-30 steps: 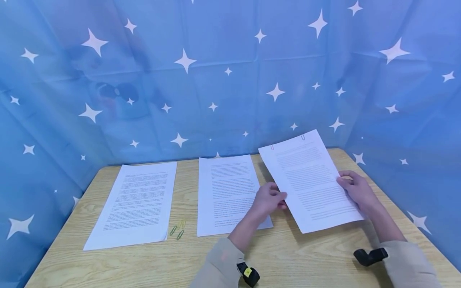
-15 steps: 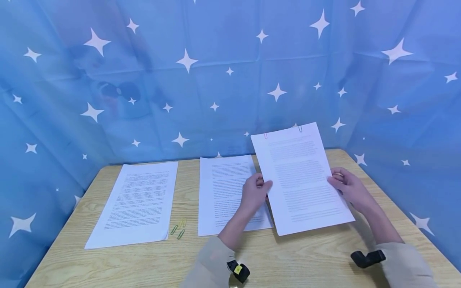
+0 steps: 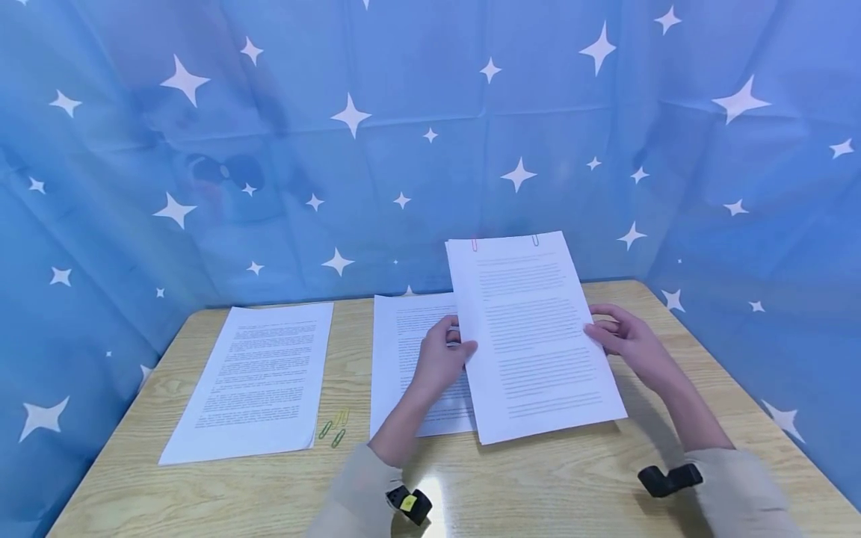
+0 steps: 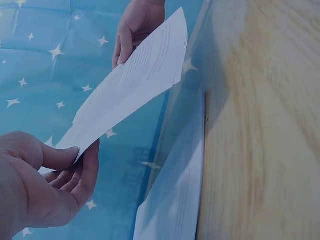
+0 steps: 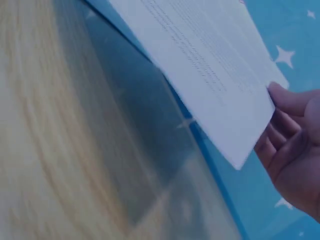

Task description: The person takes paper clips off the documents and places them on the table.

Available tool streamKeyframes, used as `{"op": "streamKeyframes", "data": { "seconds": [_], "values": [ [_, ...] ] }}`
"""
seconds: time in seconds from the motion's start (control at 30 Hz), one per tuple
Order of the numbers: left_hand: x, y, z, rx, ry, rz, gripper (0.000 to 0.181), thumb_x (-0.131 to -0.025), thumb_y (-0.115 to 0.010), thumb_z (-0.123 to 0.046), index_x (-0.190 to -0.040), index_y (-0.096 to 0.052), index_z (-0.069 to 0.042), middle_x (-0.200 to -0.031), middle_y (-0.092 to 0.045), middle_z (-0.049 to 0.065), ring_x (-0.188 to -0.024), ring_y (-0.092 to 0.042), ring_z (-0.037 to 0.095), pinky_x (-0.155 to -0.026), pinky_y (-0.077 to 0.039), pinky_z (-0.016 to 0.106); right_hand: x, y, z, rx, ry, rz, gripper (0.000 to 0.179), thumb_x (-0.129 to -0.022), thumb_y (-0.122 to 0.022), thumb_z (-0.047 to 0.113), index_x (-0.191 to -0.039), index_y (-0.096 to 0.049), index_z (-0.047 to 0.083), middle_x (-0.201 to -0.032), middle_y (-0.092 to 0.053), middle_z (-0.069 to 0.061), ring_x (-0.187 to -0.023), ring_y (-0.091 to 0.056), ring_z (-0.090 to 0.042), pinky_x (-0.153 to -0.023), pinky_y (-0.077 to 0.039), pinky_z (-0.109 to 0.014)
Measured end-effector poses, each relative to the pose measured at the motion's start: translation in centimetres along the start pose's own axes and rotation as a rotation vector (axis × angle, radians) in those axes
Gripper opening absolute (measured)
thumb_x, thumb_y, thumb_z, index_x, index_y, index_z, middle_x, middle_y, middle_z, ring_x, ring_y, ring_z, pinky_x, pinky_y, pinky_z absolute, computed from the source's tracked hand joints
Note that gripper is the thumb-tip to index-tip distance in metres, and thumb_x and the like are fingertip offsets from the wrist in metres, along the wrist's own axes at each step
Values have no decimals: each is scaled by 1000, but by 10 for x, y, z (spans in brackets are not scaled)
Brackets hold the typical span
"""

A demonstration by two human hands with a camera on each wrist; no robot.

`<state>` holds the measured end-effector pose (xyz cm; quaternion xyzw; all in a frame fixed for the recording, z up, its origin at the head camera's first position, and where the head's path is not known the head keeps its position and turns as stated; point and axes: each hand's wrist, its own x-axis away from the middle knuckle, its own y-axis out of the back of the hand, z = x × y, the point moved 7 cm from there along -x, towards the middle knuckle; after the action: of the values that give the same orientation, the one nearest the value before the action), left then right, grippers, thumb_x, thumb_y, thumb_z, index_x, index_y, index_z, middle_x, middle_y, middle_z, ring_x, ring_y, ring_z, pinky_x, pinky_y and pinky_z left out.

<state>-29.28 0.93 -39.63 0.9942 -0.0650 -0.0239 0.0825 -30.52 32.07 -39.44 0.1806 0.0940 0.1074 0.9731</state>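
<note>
We are holding a clipped sheaf of printed pages [image 3: 531,336] up off the bench [image 3: 538,478], tilted toward us, with one hand on each long edge. Our left hand [image 3: 440,359] pinches the sheaf's left edge, thumb on top and fingers [image 4: 82,170] curled beneath, as the left wrist view shows. Our right hand [image 3: 628,344] grips the right edge, thumb on the printed face and fingers [image 5: 280,145] under it. Two paper clips, a pink one [image 3: 474,244] and a blue one [image 3: 535,240], sit on the sheaf's far edge.

The sheaf hangs over the right half of the bench, its left edge overlapping a second printed stack [image 3: 417,359] that lies flat in the middle. A third stack [image 3: 258,381] lies flat on the left, well apart from our hands. Between those two flat stacks, near the front, lie loose paper clips [image 3: 334,428] in green and yellow.

We judge that the step in hand is handling the finished, clipped set, carried in the air. Setting it down would call for a level lowering with both grips kept even, so the pages do not fan or slide onto the middle stack.
</note>
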Motion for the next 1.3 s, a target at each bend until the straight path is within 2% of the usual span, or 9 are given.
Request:
{"op": "streamKeyframes", "data": {
  "seconds": [0.1, 0.23, 0.33, 0.47, 0.63, 0.77, 0.93, 1.17, 1.3],
  "values": [
    [3, 12, 1, 2, 4, -5, 30, -97, -65, -5, -126, -61, -7, -97, -69, 7, -82, -71, 18, -69, -58, 34, -4, -7, 7, 3, 3, 0, 40, -104, -59, 21, -138, -49, 2, -104, -75, -1, -83, -72, -17, -66, -57, -31],
    [9, 28, 1, -4, 5, -7, 28, -97, -66, -2, -123, -62, -8, -95, -70, 7, -82, -71, 20, -69, -59, 37, -9, -18, 16, 22, 15, 9, 39, -103, -61, 22, -135, -51, 3, -94, -74, -4, -69, -66, -19, -58, -53, -33],
    [13, 39, -1, -32, 3, 1, 27, -96, -66, -2, -122, -62, -8, -92, -70, 7, -79, -70, 20, -71, -59, 40, -11, -27, 24, 33, 39, 30, 35, -102, -63, 21, -131, -54, 3, -81, -69, -7, -59, -57, -23, -52, -49, -34],
    [19, 52, -2, -84, 0, 17, 31, -95, -67, -2, -126, -61, -8, -90, -70, 7, -80, -68, 19, -72, -58, 38, -14, -37, 34, 27, 81, 55, 30, -101, -64, 17, -124, -57, 0, -73, -63, -8, -53, -50, -23, -46, -42, -34],
    [28, 65, -2, -116, -20, 72, 45, -95, -65, 2, -137, -55, -8, -97, -71, 9, -84, -67, 21, -74, -59, 42, -16, -52, 41, -26, 94, 119, 24, -100, -65, 13, -118, -58, -2, -64, -53, -6, -45, -38, -18, -39, -29, -32],
    [34, 73, -3, -144, -45, 119, 45, -94, -64, 5, -136, -55, -7, -101, -72, 12, -83, -67, 22, -73, -59, 42, -17, -63, 44, -43, 104, 187, 21, -101, -63, 12, -116, -59, -2, -61, -48, -8, -43, -32, -18, -38, -22, -32],
    [41, 82, -3, -159, -48, 139, 47, -93, -65, 7, -136, -56, -7, -102, -73, 12, -83, -67, 22, -71, -59, 39, -20, -75, 48, -42, 129, 249, 21, -102, -62, 12, -119, -62, 0, -66, -57, -13, -42, -30, -18, -37, -21, -32],
    [46, 93, 3, -176, -34, 145, 48, -92, -65, 8, -137, -56, -7, -101, -72, 11, -84, -68, 22, -70, -58, 37, -22, -87, 50, -9, 156, 309, 15, -102, -61, 13, -112, -65, 3, -61, -48, -17, -42, -35, -20, -37, -25, -31],
    [47, 97, 6, -181, -30, 150, 50, -92, -66, 8, -138, -56, -8, -102, -72, 12, -84, -68, 22, -71, -59, 39, -21, -91, 51, -8, 154, 316, 16, -103, -60, 13, -111, -67, 1, -62, -52, -19, -42, -39, -24, -37, -29, -30]
  ]
}}
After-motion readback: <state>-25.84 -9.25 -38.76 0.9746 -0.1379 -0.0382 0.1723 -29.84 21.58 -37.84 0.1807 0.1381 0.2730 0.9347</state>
